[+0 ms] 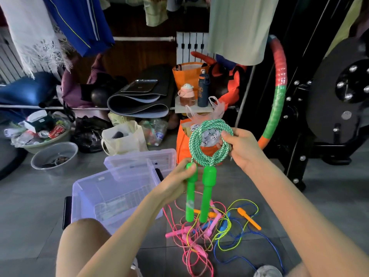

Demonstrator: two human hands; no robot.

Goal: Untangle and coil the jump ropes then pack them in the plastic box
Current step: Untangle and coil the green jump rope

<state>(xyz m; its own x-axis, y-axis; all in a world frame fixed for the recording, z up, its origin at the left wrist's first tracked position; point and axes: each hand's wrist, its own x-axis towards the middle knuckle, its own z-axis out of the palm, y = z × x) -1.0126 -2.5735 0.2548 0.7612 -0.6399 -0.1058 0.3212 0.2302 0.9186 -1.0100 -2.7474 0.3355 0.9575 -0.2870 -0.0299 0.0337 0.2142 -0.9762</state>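
A green-and-white braided jump rope (201, 148) is wound into a round coil held up in front of me. My right hand (242, 148) grips the coil on its right side. Its two green handles (207, 194) hang straight down, and my left hand (179, 181) holds the left handle near its top. A clear plastic box (111, 194) stands open on the floor to the lower left, its lid (143, 159) lying behind it. Below the handles lies a tangle of pink, yellow, blue and orange jump ropes (215, 230).
My knee (79, 236) is beside the box. Bags (119, 138), a grey bowl (54, 155) and a basin of clutter sit at the left. An orange bag (183, 140), a hoop (276, 92) and a black weight machine (339, 92) stand behind and right.
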